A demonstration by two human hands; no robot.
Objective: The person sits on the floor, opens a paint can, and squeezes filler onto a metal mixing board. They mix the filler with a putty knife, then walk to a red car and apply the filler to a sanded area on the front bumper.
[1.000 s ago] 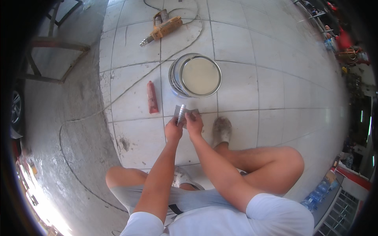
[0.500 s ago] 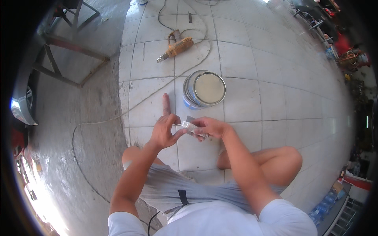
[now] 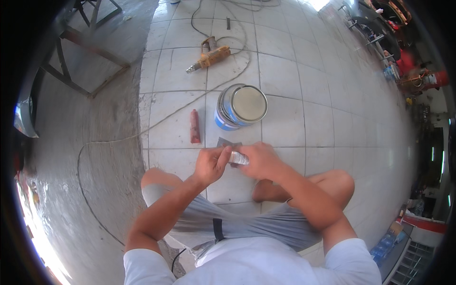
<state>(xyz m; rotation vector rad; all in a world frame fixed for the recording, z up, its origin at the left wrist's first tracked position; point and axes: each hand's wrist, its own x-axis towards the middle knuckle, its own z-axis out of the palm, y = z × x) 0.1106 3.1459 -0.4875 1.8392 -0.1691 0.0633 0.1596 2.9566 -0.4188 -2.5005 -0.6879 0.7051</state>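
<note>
Both hands meet over the floor tiles in front of my lap, around a small white tube (image 3: 239, 158) with fine print. My right hand (image 3: 260, 159) is closed around its body. At its other end the fingers of my left hand (image 3: 211, 164) are pinched, and they hide the tube's tip and cap. A flat grey piece (image 3: 223, 142) sticks out just beyond my fingers; whether a hand holds it I cannot tell. A reddish tube (image 3: 194, 126) lies on the tiles beyond my left hand. Past my hands stands a blue and silver can (image 3: 228, 124) with a round, pale lid (image 3: 250, 103).
A yellow heat gun (image 3: 212, 58) lies farther off, beside its cord (image 3: 185, 107), which curves left across the floor. A small dark strip (image 3: 228, 23) lies beyond it. Metal stands (image 3: 88, 59) are at the far left. Water bottles (image 3: 381, 248) are at the lower right.
My left hand has moved right and closed at the capped end of the white tube, whose white cap showed before. The reddish tube is now fully uncovered. The view has shifted slightly.
</note>
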